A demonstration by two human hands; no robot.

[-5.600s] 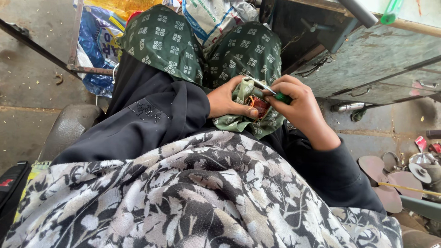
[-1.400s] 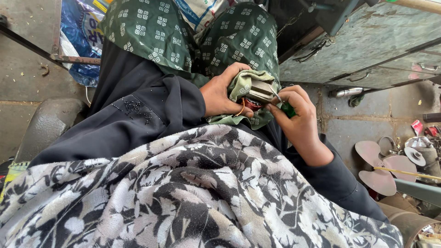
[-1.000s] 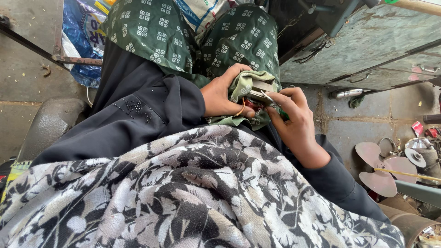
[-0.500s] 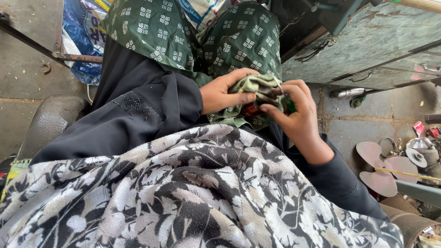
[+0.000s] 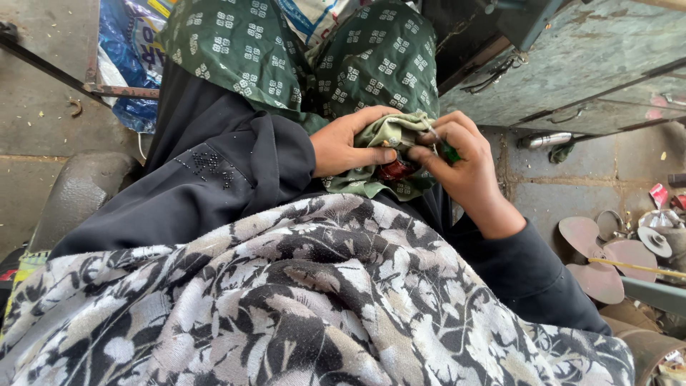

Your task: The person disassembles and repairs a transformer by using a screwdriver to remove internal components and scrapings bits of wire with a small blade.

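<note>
My left hand [image 5: 351,145] grips a bundle of pale green cloth [image 5: 386,134] wrapped around a small reddish-brown part [image 5: 394,170], held over my lap. My right hand [image 5: 463,170] pinches a thin metal tool with a green handle [image 5: 449,151], its tip against the wrapped part. Both hands touch the bundle. Black sleeves cover both arms, and a black-and-white flowered shawl [image 5: 300,307] fills the lower view. My knees in green patterned fabric [image 5: 386,61] lie beyond the hands. What the part is stays mostly hidden by cloth and fingers.
A grey-green metal cabinet [image 5: 572,64] stands at the right. Rusty fan blades [image 5: 600,257] and round metal pieces [image 5: 654,239] lie on the stone floor at the lower right. A blue plastic bag [image 5: 121,64] and a thin metal frame [image 5: 93,86] are at the upper left.
My right hand has shifted slightly over the bundle while working the tool tip. The left hand keeps its grip, with the cloth pulled a little further over the part.
</note>
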